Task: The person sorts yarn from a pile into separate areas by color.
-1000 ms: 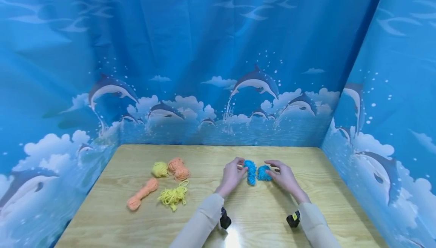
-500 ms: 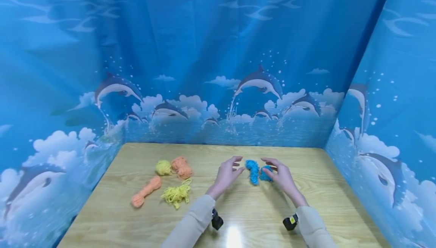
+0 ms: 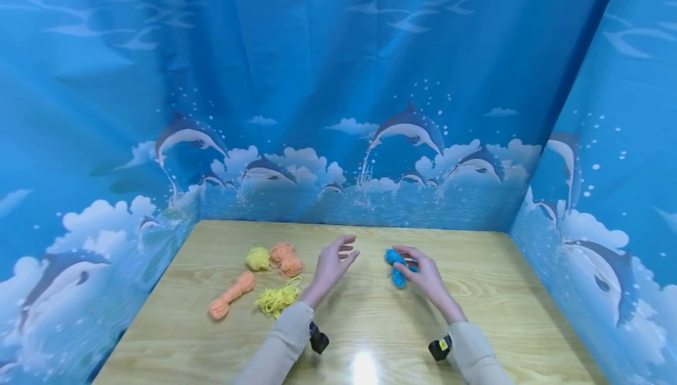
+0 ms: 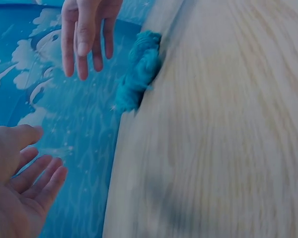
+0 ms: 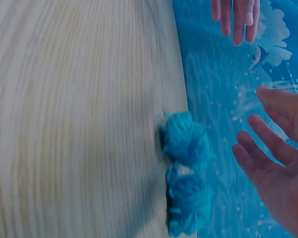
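Note:
Two bundles of blue yarn lie side by side on the table, a longer skein and a rounder bundle. In the head view the right hand overlaps them and partly hides the rounder one. From the right wrist, that hand shows loosely spread fingers, apart from the yarn. The left hand is raised to the left of the blue yarn, fingers relaxed and holding nothing. Its palm and parted fingers appear in the left wrist view, away from the blue skein.
On the left of the wooden table lie a yellow yarn ball, an orange yarn bundle, a long orange skein and loose yellow yarn. A blue dolphin-print curtain stands behind and at both sides.
The left hand has let go of the longer blue skein and moved left, away from it. The right hand has shifted slightly left over the blue yarn, off the rounder bundle.

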Demonstrator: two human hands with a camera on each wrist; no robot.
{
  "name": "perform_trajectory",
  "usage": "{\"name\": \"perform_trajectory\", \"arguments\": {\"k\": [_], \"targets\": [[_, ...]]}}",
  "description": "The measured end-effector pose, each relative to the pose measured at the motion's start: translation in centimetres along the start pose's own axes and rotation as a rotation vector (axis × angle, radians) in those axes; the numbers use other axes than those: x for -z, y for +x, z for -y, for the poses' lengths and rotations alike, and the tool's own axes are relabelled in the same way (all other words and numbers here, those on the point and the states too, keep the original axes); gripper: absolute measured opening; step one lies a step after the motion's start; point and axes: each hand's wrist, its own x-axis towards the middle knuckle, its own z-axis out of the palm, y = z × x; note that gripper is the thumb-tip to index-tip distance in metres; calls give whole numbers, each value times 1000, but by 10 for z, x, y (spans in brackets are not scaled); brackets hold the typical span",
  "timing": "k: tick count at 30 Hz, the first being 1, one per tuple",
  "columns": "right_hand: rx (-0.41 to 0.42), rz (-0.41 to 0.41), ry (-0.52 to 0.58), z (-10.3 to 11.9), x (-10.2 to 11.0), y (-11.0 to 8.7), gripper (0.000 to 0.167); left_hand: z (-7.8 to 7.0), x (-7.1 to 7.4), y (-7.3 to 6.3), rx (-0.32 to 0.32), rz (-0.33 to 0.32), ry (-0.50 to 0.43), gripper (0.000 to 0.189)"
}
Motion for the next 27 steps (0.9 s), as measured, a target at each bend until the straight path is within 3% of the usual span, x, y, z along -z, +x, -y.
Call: {"name": "perform_trajectory", "arguments": {"k": [14,22,27], "targets": [[64,31,76,24,-38,5,44,13,52,-3,57,-46,-22,42],[77,108,126,39,-64,9,46,27,84,-13,91,-64,-18,40],[128,162,145,50,-79,12,47,35,108,-20,109,-73,-3,40]]}}
